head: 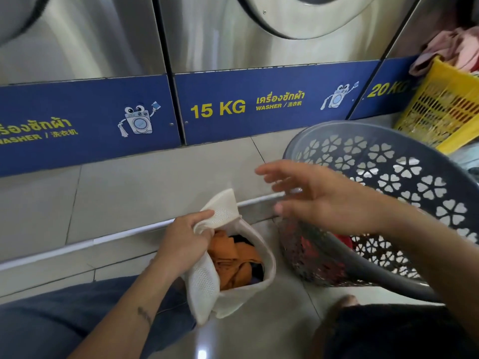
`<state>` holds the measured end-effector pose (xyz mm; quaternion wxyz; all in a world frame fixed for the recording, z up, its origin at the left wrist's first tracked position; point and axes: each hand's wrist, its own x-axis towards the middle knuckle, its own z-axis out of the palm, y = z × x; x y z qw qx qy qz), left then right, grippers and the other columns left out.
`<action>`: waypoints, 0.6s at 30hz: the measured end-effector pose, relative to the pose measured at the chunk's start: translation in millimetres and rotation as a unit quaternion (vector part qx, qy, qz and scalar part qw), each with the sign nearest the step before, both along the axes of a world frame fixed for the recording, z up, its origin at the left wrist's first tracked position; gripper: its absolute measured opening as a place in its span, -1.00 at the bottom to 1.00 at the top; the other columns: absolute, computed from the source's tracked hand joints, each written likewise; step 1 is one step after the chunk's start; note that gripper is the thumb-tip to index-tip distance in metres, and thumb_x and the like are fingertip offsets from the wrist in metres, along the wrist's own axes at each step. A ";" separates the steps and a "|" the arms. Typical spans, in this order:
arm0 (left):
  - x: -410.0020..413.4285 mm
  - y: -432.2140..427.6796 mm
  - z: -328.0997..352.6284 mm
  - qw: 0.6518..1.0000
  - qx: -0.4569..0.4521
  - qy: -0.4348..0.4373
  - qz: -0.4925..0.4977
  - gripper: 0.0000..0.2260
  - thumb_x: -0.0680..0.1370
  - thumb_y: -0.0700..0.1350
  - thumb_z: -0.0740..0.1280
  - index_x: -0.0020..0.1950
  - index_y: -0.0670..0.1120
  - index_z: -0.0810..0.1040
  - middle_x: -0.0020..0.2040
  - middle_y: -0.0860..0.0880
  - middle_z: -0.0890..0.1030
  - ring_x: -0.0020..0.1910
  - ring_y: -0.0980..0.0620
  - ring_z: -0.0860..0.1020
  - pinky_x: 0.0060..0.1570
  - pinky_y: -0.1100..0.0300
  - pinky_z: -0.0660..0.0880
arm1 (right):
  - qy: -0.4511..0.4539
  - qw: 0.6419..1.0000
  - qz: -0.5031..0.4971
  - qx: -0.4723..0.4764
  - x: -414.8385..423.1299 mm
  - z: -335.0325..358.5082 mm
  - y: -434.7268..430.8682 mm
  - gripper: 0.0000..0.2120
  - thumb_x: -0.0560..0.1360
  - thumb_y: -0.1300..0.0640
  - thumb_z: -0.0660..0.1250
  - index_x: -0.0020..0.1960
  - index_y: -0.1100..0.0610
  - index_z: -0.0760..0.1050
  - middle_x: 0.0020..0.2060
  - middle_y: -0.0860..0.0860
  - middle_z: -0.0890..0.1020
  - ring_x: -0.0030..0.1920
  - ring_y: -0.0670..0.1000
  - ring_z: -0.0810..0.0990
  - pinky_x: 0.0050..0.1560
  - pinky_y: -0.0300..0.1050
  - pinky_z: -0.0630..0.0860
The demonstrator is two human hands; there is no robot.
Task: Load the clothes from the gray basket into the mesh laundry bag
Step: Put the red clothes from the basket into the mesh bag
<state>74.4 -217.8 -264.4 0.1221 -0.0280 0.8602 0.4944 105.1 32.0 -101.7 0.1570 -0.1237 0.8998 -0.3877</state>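
presently the left hand [181, 244] has its grip closed on the rim of the white mesh laundry bag [207, 288], holding the mouth open just above the tiled floor [259, 307]. an orange garment [233, 263] and some darker cloth lie inside the bag. the right hand [318, 198], blurred, hovers with fingers spread and its grip holding nothing, above the gap between the bag and the gray basket [445, 161]. the basket sits tilted just right of the bag, with red patterned clothes [344, 240] low inside. the right forearm crosses in front of its wall. behind stands the 15 kg washer [259, 35]. a yellow basket [440, 112] heaped with pink clothes [456, 47] stands far right.
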 end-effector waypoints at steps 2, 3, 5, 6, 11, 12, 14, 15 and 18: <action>-1.2 4.8 -1.5 1.000 0.003 -0.003 0.000 -0.67 0.53 -0.07 0.37 0.21 0.29 0.57 0.17 0.19 0.49 -0.10 0.31 0.49 -0.25 0.44 0.37 | 0.050 0.996 -0.065 0.028 -17.4 0.1 30.9 -0.52 0.51 0.13 0.44 0.37 -0.17 0.45 0.19 -0.09 0.57 0.18 -0.10 0.59 0.24 -0.02 0.57; -1.9 8.0 -2.3 1.000 0.001 -0.002 -0.002 -0.67 0.53 -0.08 0.37 0.21 0.29 0.57 0.16 0.19 0.49 -0.12 0.33 0.50 -0.28 0.47 0.38 | 0.062 0.992 -0.094 0.054 -28.4 -6.1 47.5 -0.52 0.51 0.19 0.43 0.38 -0.10 0.46 0.17 -0.05 0.58 0.14 -0.05 0.61 0.23 0.03 0.56; -3.8 14.9 -3.6 1.000 -0.009 0.002 -0.009 -0.67 0.53 -0.09 0.37 0.21 0.29 0.57 0.16 0.20 0.50 -0.17 0.36 0.52 -0.33 0.50 0.38 | 0.040 0.984 -0.131 0.114 -48.9 -28.5 77.3 -0.51 0.51 0.22 0.41 0.40 -0.01 0.44 0.19 0.06 0.58 0.15 0.08 0.62 0.27 0.09 0.52; -5.1 18.5 -4.1 1.000 -0.016 0.004 -0.014 -0.66 0.53 -0.09 0.37 0.20 0.30 0.57 0.15 0.20 0.50 -0.18 0.33 0.54 -0.34 0.49 0.39 | 0.007 0.979 -0.133 0.151 -57.6 -43.0 88.2 -0.49 0.51 0.20 0.40 0.43 0.00 0.41 0.24 0.10 0.56 0.21 0.13 0.60 0.30 0.05 0.50; -16.1 44.0 -13.9 0.998 -0.052 0.001 -0.031 -0.68 0.54 -0.09 0.37 0.20 0.28 0.58 0.09 0.19 0.54 -0.20 0.22 0.55 -0.31 0.36 0.43 | -0.142 0.927 -0.023 0.346 -81.4 -128.4 115.8 -0.37 0.48 0.18 0.29 0.53 0.10 0.26 0.37 0.22 0.52 0.32 0.24 0.53 0.28 0.04 0.52; -18.6 48.5 -16.7 0.998 -0.060 0.001 -0.032 -0.68 0.54 -0.09 0.37 0.22 0.27 0.59 0.06 0.20 0.55 -0.22 0.25 0.54 -0.31 0.38 0.41 | -0.146 0.911 0.008 0.387 -84.6 -145.9 118.1 -0.36 0.45 0.18 0.27 0.53 0.09 0.25 0.36 0.22 0.52 0.30 0.25 0.54 0.26 0.07 0.55; -23.4 56.9 -21.4 0.996 -0.077 -0.003 -0.036 -0.67 0.53 -0.10 0.38 0.21 0.26 0.59 -0.10 0.29 0.55 -0.31 0.31 0.50 -0.33 0.39 0.41 | -0.148 0.881 0.064 0.445 -90.9 -182.7 122.8 -0.34 0.41 0.15 0.25 0.51 0.09 0.28 0.37 0.19 0.51 0.30 0.24 0.54 0.26 0.09 0.55; -25.5 60.4 -24.0 0.996 -0.076 -0.009 -0.038 -0.67 0.53 -0.10 0.39 0.20 0.27 0.59 -0.17 0.31 0.54 -0.36 0.31 0.50 -0.33 0.39 0.44 | -0.154 0.868 0.087 0.463 -93.9 -201.8 125.6 -0.34 0.39 0.12 0.26 0.50 0.09 0.29 0.38 0.17 0.51 0.31 0.23 0.54 0.28 0.09 0.54; -30.2 66.9 -32.9 0.998 -0.051 -0.030 -0.029 -0.69 0.52 -0.09 0.40 0.13 0.31 0.59 -0.25 0.25 0.64 -0.39 0.27 0.58 -0.40 0.34 0.51 | -0.184 0.830 0.143 0.506 -104.5 -254.8 136.3 -0.16 0.34 -0.06 0.35 0.58 -0.03 0.16 0.46 0.17 0.41 0.40 0.24 0.44 0.35 0.14 0.46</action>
